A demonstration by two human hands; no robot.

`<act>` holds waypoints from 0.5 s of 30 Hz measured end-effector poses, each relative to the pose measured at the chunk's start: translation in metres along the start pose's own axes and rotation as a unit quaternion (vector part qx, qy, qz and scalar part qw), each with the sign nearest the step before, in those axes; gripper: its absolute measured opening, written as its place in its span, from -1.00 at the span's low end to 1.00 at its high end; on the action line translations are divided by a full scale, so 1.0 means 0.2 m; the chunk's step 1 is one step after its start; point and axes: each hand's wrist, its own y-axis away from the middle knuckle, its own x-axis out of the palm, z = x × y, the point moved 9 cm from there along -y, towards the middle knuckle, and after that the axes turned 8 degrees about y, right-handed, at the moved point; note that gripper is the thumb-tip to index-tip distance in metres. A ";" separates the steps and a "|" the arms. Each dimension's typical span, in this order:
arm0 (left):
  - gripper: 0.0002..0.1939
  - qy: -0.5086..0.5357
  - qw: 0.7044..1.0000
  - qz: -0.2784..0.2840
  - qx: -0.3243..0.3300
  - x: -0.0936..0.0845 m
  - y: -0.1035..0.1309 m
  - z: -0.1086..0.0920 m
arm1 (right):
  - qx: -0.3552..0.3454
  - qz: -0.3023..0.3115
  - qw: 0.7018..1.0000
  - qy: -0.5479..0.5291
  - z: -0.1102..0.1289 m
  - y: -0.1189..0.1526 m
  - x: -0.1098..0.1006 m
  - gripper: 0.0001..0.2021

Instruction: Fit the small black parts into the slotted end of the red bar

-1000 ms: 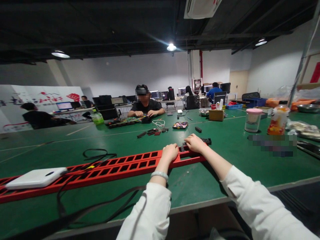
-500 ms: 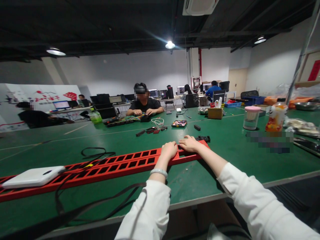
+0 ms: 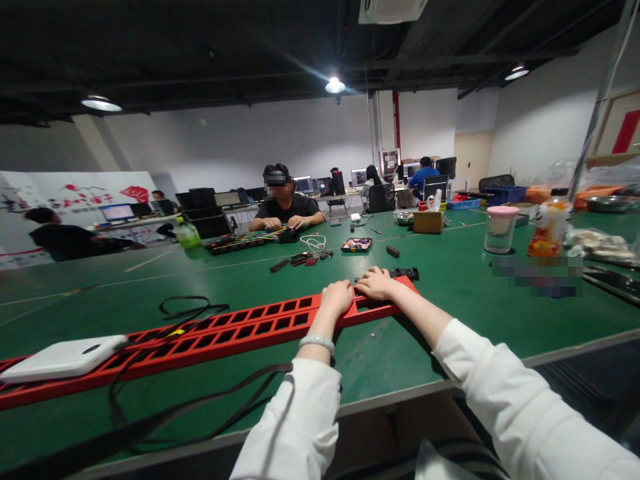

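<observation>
A long red slotted frame (image 3: 280, 321) lies across the green table in front of me. My left hand (image 3: 338, 297), with a pale bangle at the wrist, is curled over the frame near its right end, fingers closed on it. Close beside it, my right hand (image 3: 374, 285) bends over the open section at that end. Its fingertips are pinched down at the far rail, and whatever small piece they hold is hidden. Just past the right hand a black bracket-like part (image 3: 406, 273) sits at the frame's tip. Toward the left, a white flat device (image 3: 65, 359) rests on the frame.
A black strap (image 3: 200, 390) crosses the frame and the table's near side. Beyond are dark small parts with a white cable (image 3: 314, 244), a patterned box (image 3: 357, 245), a pink-lidded cup (image 3: 499, 231) and a drink bottle (image 3: 550, 223). Opposite, a person (image 3: 287, 207) handles coloured wires.
The view has shifted slightly. Both hands stay at the same end of the red frame, with only a slight shift in the right hand's fingers.
</observation>
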 end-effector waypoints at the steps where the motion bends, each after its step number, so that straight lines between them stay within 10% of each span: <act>1: -0.62 -0.001 1.000 0.003 -0.004 0.00 0.00 0.00 | -0.002 0.001 1.000 -0.002 0.00 0.00 0.00 -0.54; 15: -0.60 -0.002 1.000 -0.003 0.002 0.00 0.00 0.00 | 0.003 -0.057 0.998 0.025 0.02 0.04 -0.09 -0.51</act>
